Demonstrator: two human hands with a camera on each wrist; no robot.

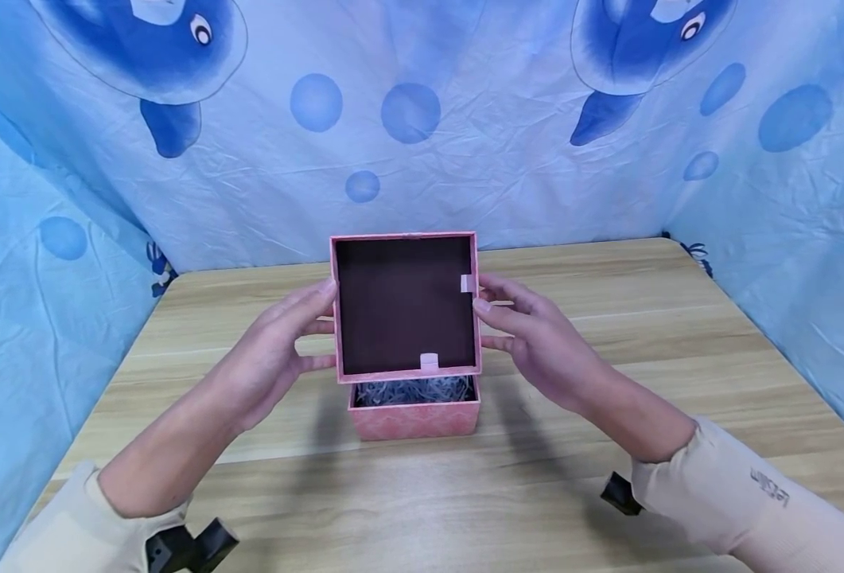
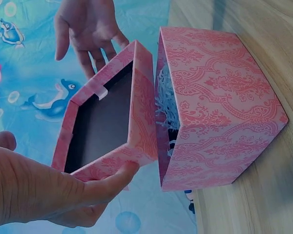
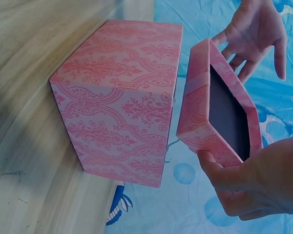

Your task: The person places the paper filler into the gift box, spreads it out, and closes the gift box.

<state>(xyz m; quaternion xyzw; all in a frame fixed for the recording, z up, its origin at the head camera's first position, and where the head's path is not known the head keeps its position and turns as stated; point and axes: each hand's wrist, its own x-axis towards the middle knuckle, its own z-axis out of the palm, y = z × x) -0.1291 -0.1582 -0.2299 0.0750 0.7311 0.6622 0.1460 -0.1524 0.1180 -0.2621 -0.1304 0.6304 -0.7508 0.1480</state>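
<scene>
A pink patterned lid point(image 1: 403, 306) is held tilted up above the table, its dark brown inside facing me. My left hand point(image 1: 300, 334) grips its left side, thumb on the rim point(image 2: 129, 170). My right hand point(image 1: 507, 322) grips the right side, thumb on the rim point(image 3: 207, 158). Two small pale ribbon tabs stick out of the lid's inner edges. Just under the lid's lower edge stands the matching pink box point(image 1: 414, 418), uncovered, with white shredded paper point(image 1: 410, 390) inside it. The lid point(image 2: 136, 112) is apart from the box point(image 2: 219, 97), as the right wrist view also shows between lid point(image 3: 200, 107) and box point(image 3: 122, 97).
The box stands on a light wooden table point(image 1: 608, 302). A blue cloth printed with dolphins and bubbles point(image 1: 422, 119) hangs close behind and along both sides of the table. Black camera mounts sit at my wrists point(image 1: 192, 545) point(image 1: 618, 493).
</scene>
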